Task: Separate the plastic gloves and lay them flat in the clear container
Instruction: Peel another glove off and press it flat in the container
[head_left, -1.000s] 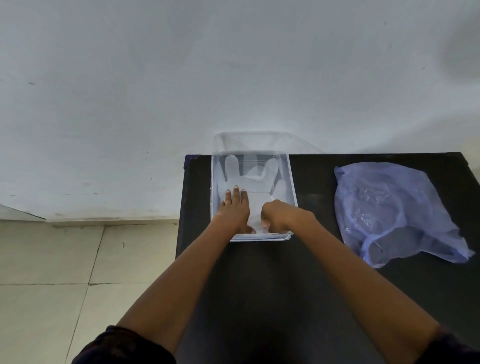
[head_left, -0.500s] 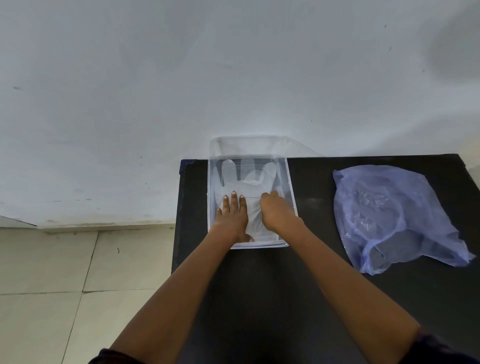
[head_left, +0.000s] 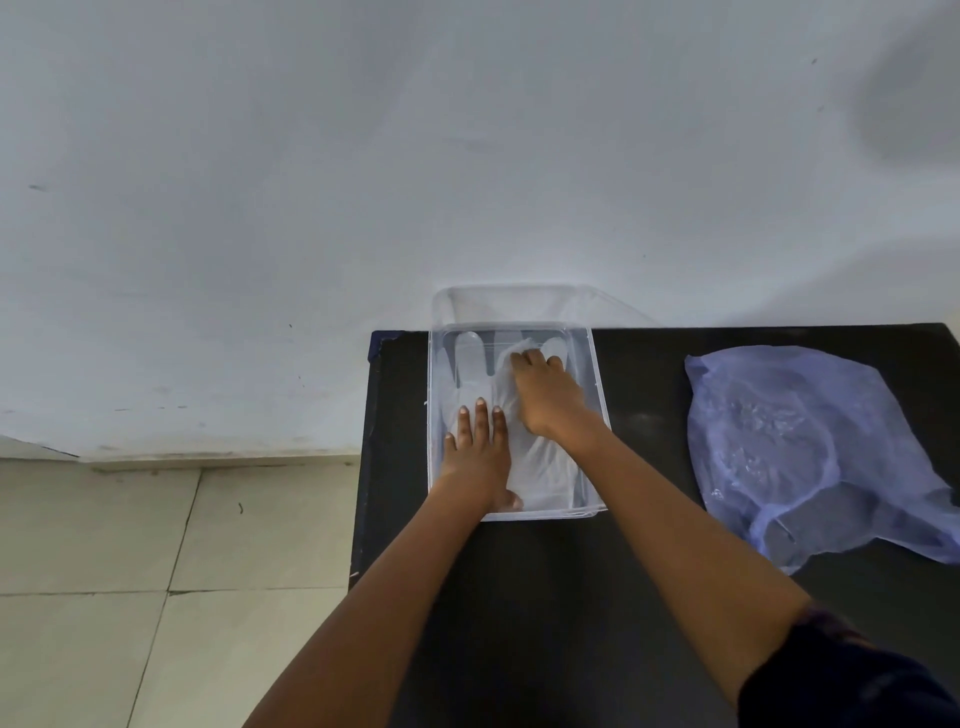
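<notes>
A clear plastic container (head_left: 597, 395) sits at the back left of the black table (head_left: 545, 597). Translucent plastic gloves (head_left: 470, 358) lie flat inside it, fingers pointing toward the wall. My left hand (head_left: 480, 452) rests flat on the glove's cuff end, fingers spread a little. My right hand (head_left: 545, 395) lies palm down farther in, over the glove's finger part, with its fingertips curled on the crinkled plastic. Whether those fingertips pinch the film or only press on it is unclear.
A crumpled bluish plastic bag (head_left: 810, 441) lies on the table to the right of the container. The container's clear lid (head_left: 519, 304) leans against the white wall behind it. A tiled floor (head_left: 130, 571) is to the left, below the table edge.
My right hand has slid forward from the near end of the container to the glove's fingers. My left hand has stayed on the cuff end.
</notes>
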